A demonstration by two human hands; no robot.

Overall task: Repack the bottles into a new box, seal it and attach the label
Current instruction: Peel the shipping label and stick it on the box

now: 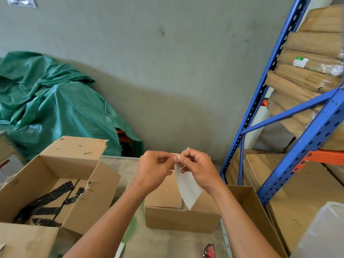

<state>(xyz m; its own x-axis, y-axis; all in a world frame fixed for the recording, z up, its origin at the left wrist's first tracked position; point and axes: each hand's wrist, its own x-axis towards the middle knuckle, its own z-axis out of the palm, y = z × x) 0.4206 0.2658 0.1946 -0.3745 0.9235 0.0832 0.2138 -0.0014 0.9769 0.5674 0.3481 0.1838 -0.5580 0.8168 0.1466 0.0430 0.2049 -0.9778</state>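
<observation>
A small closed cardboard box [178, 218] sits on the grey table [167, 243] in front of me. Above it I hold a white label [188, 189] that hangs down and curls. My left hand [154, 170] and my right hand [199, 168] both pinch its top corner, fingertips touching each other. An old, torn box [55, 192] stands open at the left, with black tape strips inside. No bottles are visible.
A red object [209, 250] lies at the table's near edge. An open carton [255, 211] stands right of the table. Blue shelving [297, 127] at the right holds flat cardboard stacks. A green tarp [52, 101] covers a heap at the left wall.
</observation>
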